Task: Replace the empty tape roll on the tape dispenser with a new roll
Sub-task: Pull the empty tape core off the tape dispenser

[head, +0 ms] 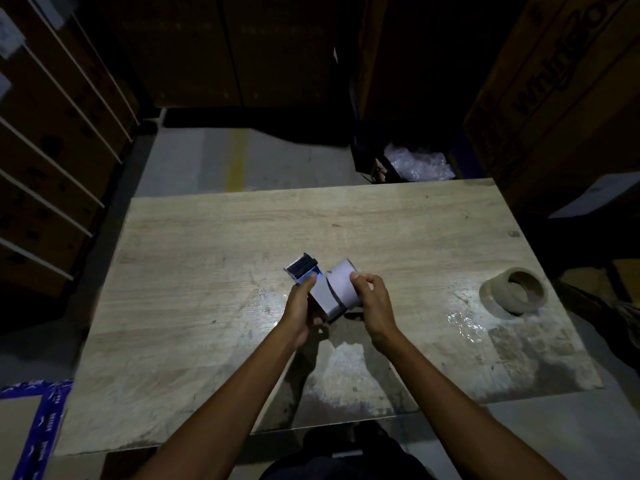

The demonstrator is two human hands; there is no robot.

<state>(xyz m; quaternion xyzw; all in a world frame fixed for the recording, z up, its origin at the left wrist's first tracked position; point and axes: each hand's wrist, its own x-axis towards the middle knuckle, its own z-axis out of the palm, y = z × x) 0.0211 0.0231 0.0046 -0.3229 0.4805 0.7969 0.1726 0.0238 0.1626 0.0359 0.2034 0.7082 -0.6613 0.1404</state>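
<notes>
Above the middle of the wooden table (207, 244) I hold a grey metal tape dispenser (320, 294) with a dark roller end pointing away from me. My left hand (300, 311) grips its body from the left. My right hand (372, 306) closes its fingers over the pale empty tape roll (341, 284) seated on the dispenser's right side. A new roll of clear tape (514, 292) with a brown core lies flat near the table's right edge, well apart from both hands.
Stacked cardboard boxes (554, 98) rise at the right and behind the table. Shelving with boxes (52, 150) lines the left. A bin with bubble wrap (415, 164) stands beyond the far edge. A blue-taped carton (31, 420) sits at the lower left. The scene is dim.
</notes>
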